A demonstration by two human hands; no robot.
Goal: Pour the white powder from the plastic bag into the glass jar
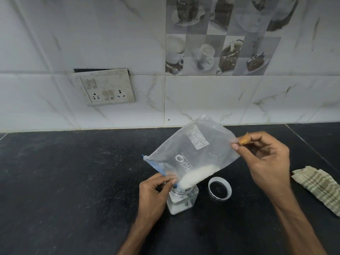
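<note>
A clear plastic bag [195, 150] with a blue zip strip hangs tilted above a square glass jar [182, 200] on the black counter. White powder [196, 175] has gathered at the bag's low corner, right over the jar's mouth. A layer of powder lies in the jar's bottom. My left hand [154, 192] pinches the bag's zip edge beside the jar's neck. My right hand [265, 159] holds the bag's raised bottom corner between thumb and fingers, with a small orange-brown object at the fingertips.
The jar's lid [219, 188] lies upside down on the counter just right of the jar. A checked cloth [320, 186] sits at the right edge. A tiled wall with a switch and socket plate [105, 87] stands behind the counter.
</note>
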